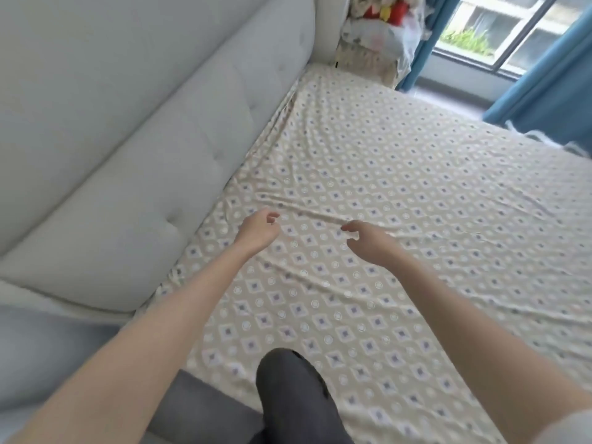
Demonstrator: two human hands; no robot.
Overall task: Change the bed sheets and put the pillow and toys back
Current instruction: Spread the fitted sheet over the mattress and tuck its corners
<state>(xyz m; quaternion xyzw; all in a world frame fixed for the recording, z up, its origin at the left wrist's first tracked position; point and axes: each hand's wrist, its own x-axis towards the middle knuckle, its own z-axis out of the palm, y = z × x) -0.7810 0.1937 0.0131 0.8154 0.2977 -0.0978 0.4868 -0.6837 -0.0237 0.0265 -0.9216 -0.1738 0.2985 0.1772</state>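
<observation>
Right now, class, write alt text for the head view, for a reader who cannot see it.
The left hand and right hand reach over a patterned bed sheet, loosely curled and holding nothing. A padded headboard runs along the left; a knee rests on its near edge; bagged toys stand by the window.

Your 2 forearms are bare all the way down to your left hand (pixel 256 233) and right hand (pixel 368 241). A pale grey sleeve (pixel 573 427) edge shows on your right arm at the bottom corner. Your knee (pixel 288 395) is covered by plain dark grey trousers.
</observation>
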